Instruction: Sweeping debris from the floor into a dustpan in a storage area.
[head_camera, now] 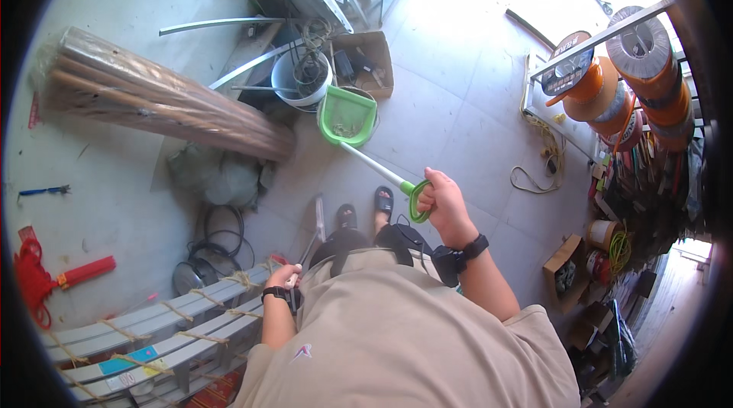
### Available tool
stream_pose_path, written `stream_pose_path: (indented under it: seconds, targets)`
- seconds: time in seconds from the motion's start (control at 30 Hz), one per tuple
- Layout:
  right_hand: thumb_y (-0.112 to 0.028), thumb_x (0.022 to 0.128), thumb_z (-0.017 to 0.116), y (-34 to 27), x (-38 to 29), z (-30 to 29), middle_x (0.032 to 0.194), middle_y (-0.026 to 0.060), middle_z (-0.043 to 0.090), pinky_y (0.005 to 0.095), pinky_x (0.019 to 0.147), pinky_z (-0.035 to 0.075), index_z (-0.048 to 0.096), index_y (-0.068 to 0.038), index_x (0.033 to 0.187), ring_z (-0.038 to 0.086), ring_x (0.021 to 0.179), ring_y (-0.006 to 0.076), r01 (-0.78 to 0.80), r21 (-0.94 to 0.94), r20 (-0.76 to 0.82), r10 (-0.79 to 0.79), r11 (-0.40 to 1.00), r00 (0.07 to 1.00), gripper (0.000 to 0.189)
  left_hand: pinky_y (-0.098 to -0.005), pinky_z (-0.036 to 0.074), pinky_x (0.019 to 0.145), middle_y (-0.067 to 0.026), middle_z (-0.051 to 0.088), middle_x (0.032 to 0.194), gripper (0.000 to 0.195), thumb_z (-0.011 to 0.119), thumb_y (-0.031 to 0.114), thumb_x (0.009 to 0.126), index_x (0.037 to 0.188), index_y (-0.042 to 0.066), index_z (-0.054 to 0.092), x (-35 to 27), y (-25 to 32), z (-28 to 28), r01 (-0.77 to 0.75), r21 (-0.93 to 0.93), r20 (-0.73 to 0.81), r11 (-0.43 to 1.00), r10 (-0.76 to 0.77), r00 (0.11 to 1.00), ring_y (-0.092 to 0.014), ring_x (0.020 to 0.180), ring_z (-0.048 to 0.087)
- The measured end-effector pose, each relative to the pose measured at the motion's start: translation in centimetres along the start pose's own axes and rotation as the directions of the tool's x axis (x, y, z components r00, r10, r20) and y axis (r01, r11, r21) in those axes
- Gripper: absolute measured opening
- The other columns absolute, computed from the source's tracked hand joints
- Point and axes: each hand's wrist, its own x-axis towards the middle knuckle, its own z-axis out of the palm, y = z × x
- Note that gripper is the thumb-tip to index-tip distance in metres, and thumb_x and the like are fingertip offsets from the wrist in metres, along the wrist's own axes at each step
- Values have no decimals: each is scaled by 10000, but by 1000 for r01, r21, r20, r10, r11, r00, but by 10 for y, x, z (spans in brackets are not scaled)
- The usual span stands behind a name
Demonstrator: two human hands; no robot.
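My right hand (444,203) grips the green loop handle of a long-handled dustpan (350,116), held out in front of me. Its green pan, with some debris in it, tilts over a round bin whose rim partly shows behind it. Down at my left side, my left hand (286,277) is closed around the pale handle of a long tool (318,222), perhaps a squeegee or broom; its lower end reaches the floor beside my left foot. Left of the pan stands a white bucket (302,78) holding coiled cable, and behind it a cardboard box (375,58) containing dark items.
Wrapped long tubes (166,93) lean at the left above a grey-green sack (220,176). Rope-tied metal ladders or rails (160,322) lie by my left arm. A rack with orange hose or cable spools (595,87) stands at the right, near a yellow cord (544,150) on the floor.
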Motion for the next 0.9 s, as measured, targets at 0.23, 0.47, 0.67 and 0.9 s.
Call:
stream_pose_path:
  seconds: [0.23,0.47,0.67,0.9]
  targets:
    - [-230,941,451,19,14,-41,538,-53,255,230,443,254,427,-61,917,262,479,75,-130,279,28,127,951,991,173,-293,457,427,-113,572,663,175,549,141,819,903,-8,510,16,34,-42,121,-61,244,991,-103,964,-180,488,542]
    - [-233,930,478,53,20,-137,545,-59,278,218,429,290,445,-62,919,270,468,64,-86,269,-196,142,959,970,174,-234,394,407,-79,522,617,115,462,117,830,823,2,456,-28,81,-48,149,16,253,989,-148,956,-134,501,507]
    - [-279,874,581,131,44,-225,595,33,509,287,443,476,514,-24,961,520,459,140,29,-459,-481,-276,888,832,278,-278,453,448,-49,579,664,188,491,150,848,910,-5,578,8,86,-56,121,143,181,982,-146,973,-125,512,536]
    - [-234,873,533,180,52,-216,758,217,613,423,629,482,540,-17,958,616,713,349,15,-932,-217,-590,363,777,232,-279,436,382,-125,565,605,162,518,114,820,866,-37,481,18,98,-52,102,223,157,969,-139,978,-181,441,535]
